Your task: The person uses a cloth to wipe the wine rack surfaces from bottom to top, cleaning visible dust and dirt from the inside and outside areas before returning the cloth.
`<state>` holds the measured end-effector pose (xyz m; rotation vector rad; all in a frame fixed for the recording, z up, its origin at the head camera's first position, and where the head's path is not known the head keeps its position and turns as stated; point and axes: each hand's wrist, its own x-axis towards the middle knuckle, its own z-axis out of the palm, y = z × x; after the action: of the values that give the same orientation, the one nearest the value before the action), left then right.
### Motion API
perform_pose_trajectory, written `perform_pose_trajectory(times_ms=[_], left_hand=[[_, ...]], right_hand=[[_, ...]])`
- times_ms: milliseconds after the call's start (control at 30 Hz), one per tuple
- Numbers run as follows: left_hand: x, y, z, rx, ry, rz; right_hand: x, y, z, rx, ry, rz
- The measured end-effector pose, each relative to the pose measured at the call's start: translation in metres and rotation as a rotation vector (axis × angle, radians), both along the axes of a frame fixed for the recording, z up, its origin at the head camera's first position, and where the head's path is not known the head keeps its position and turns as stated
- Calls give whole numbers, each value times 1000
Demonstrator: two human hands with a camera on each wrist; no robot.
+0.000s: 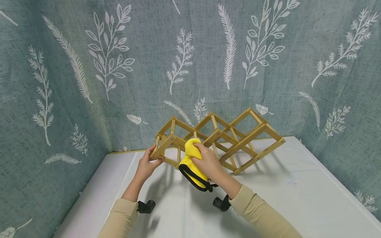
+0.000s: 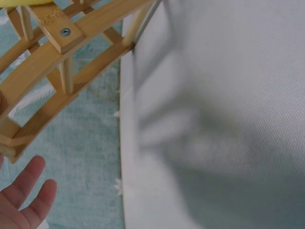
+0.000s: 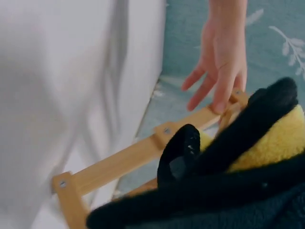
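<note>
A folding wooden lattice rack (image 1: 238, 146), made of slats joined by round dowels, is held tilted over the white surface. My left hand (image 1: 146, 166) grips its left end between thumb and fingers; in the right wrist view some fingers of that left hand (image 3: 221, 67) stick out past the frame. My right hand (image 1: 208, 162) holds a yellow cloth (image 1: 193, 150) with black edging against the rack's middle. Up close, the cloth's black edging (image 3: 248, 129) covers much of the right wrist view, and the right fingers are hidden there. Screws show at the slat joints (image 2: 66, 32).
Beneath the rack lies a white tabletop (image 1: 285, 191) with shadows on it. Grey-green fabric (image 1: 143, 66) with white leaf prints hangs behind and at both sides. Black wrist mounts (image 1: 146, 207) show below both hands.
</note>
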<state>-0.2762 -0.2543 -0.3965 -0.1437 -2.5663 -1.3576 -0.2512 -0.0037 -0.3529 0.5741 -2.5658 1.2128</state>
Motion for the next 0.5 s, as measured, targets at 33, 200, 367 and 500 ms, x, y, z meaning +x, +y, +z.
perform_pose_trajectory(times_ms=[33,200,367,500], left_hand=[[0,0,0,1,-4,1],[-2,-1,-1,1,-20,6],[0,-1,2,3,-59,-18],[2,-8,8,6,-124,-59]], right_hand=[[-1,-3,1,-5,1,12],[-6,-20,14,-51,66,88],[-4,-20,14,-101,131,128],[7,-16,-10,-67,73,131]])
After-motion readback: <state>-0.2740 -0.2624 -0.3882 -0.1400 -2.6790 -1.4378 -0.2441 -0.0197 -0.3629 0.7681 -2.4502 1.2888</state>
